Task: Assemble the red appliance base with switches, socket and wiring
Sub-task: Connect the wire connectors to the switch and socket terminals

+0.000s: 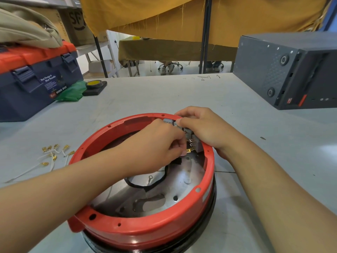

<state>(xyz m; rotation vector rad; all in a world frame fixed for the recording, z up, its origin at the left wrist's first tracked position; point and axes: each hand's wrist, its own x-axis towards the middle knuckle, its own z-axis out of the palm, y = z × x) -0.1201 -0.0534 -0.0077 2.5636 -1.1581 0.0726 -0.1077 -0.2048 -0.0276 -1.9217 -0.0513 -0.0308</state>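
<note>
Two hands at red base (145, 229) far rim, frame centre: left hand (158, 143) pinches brass terminal (188, 151) beside grey switch (196, 143); right hand (206, 128) curls over rim, gripping switch.

Person, as recorded from the head view: two forearms and two hands are shown, left hand (156, 143) and right hand (204, 128). Both forearms are bare as far as the frame edges; no sleeve, cuff or glove is worn on the parts shown. No ring, watch or wristband is seen on either wrist or on the fingers in view. Fingernails are short and unpainted where they can be made out. Shoulders, torso and clothing are not shown.
</note>
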